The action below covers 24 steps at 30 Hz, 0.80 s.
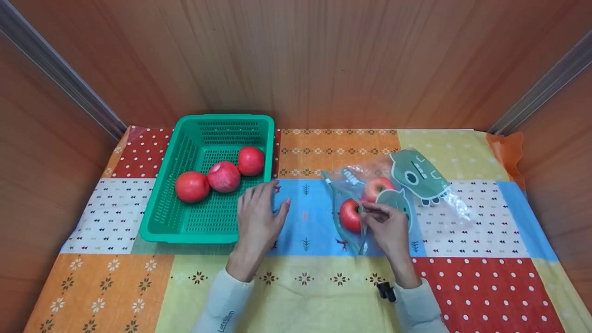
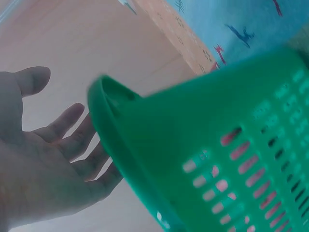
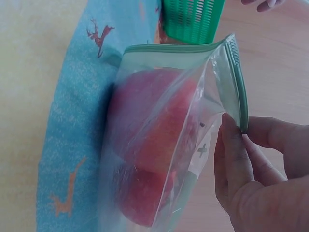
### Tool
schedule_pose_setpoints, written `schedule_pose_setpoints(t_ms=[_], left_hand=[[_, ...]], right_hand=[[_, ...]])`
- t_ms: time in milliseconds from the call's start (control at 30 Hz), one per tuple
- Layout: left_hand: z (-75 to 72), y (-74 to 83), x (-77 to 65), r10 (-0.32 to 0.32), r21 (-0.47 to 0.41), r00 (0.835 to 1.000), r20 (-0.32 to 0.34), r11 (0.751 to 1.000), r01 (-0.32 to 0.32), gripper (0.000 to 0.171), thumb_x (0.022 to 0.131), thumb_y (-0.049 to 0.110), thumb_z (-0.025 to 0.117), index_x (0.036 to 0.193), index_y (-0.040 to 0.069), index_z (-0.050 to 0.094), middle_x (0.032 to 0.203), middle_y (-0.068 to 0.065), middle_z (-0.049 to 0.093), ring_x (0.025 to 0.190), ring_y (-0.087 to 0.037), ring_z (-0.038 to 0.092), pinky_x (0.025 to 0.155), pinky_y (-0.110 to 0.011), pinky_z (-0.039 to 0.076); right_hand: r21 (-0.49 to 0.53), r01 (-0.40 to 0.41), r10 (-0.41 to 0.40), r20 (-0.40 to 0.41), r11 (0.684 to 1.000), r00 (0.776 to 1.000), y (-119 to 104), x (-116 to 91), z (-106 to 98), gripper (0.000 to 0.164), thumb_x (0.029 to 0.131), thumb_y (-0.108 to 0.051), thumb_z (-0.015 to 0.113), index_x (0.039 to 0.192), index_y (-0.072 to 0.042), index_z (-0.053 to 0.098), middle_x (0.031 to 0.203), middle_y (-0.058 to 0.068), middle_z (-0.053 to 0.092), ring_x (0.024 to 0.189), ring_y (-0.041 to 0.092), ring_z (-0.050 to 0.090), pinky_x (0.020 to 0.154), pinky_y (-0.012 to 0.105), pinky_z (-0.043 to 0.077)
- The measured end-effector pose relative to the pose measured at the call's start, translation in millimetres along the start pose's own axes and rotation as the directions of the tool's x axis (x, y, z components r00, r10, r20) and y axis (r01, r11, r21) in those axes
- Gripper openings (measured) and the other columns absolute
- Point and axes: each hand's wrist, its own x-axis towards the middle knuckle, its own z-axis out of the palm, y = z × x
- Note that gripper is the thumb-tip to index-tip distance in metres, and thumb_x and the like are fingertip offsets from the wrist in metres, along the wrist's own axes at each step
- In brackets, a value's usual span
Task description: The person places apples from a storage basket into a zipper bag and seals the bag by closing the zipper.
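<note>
In the head view, my left hand [image 1: 257, 217] hovers at the right front edge of a green plastic basket [image 1: 185, 238], fingers extended and holding nothing. Three red apples, one on the left [image 1: 192, 186], one in the middle [image 1: 224, 176] and one on the right [image 1: 251, 161], lie in the basket. My right hand [image 1: 387, 226] pinches the mouth edge of a clear zip bag [image 1: 418, 173] with green cartoon prints. Inside the bag are two apples, one near the mouth [image 1: 350, 215] and one deeper [image 1: 377, 188]. The right wrist view shows thumb and fingers on the green zip strip [image 3: 169, 48].
A patchwork-patterned cloth [image 1: 305, 296] covers the table. Wooden panels [image 1: 314, 64] stand behind and at both sides. An orange flap [image 1: 508, 155] shows at the far right corner. A small black object [image 1: 385, 292] sits at the right cuff.
</note>
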Motion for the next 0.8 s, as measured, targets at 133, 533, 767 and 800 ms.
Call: schedule_pose_setpoints(t_ms=[133, 533, 767, 800], left_hand=[[-7.2, -6.3, 2.8, -0.037, 0.019, 0.999, 0.024, 0.999, 0.036, 0.054, 0.094, 0.030, 0.081, 0.140, 0.006, 0.064, 0.138, -0.015, 0.067, 0.122, -0.034, 0.057, 0.105, -0.053, 0.045], [-25.9, -32.1, 9.1, -0.086, 0.052, 0.996, 0.022, 0.995, 0.085, 0.059, 0.093, 0.027, 0.082, 0.142, 0.003, 0.062, 0.142, -0.020, 0.063, 0.132, -0.040, 0.053, 0.110, -0.060, 0.041], [-37.1, -49.5, 13.4, -0.111, 0.076, 0.993, 0.030, 0.991, 0.108, 0.059, 0.094, 0.025, 0.081, 0.144, 0.002, 0.060, 0.146, -0.022, 0.060, 0.134, -0.043, 0.050, 0.113, -0.063, 0.038], [-39.1, -51.7, 13.9, -0.114, 0.079, 0.993, 0.031, 0.991, 0.112, 0.058, 0.094, 0.025, 0.081, 0.144, 0.002, 0.060, 0.145, -0.022, 0.060, 0.133, -0.043, 0.051, 0.113, -0.063, 0.038]], right_hand=[[-0.005, 0.001, -0.001, -0.003, 1.000, 1.000, -0.3, -0.2, -0.1, 0.025, 0.089, 0.009, 0.074, 0.114, 0.008, 0.077, 0.112, 0.023, 0.078, 0.089, 0.021, 0.078, 0.079, 0.012, 0.055], [0.024, 0.002, -0.002, 0.001, 1.000, 1.000, 2.2, -0.5, 1.1, 0.024, 0.090, 0.010, 0.074, 0.113, 0.008, 0.077, 0.111, 0.024, 0.077, 0.083, 0.007, 0.075, 0.078, 0.012, 0.056], [0.015, -0.019, 0.019, 0.011, 1.000, 1.000, 1.7, -1.1, 1.0, 0.025, 0.090, 0.009, 0.073, 0.115, 0.008, 0.077, 0.114, 0.023, 0.077, 0.090, 0.020, 0.078, 0.079, 0.012, 0.056], [0.014, -0.021, 0.021, 0.010, 1.000, 1.000, 1.7, -1.1, 1.0, 0.025, 0.090, 0.009, 0.073, 0.115, 0.007, 0.077, 0.114, 0.023, 0.077, 0.091, 0.021, 0.078, 0.079, 0.012, 0.055]])
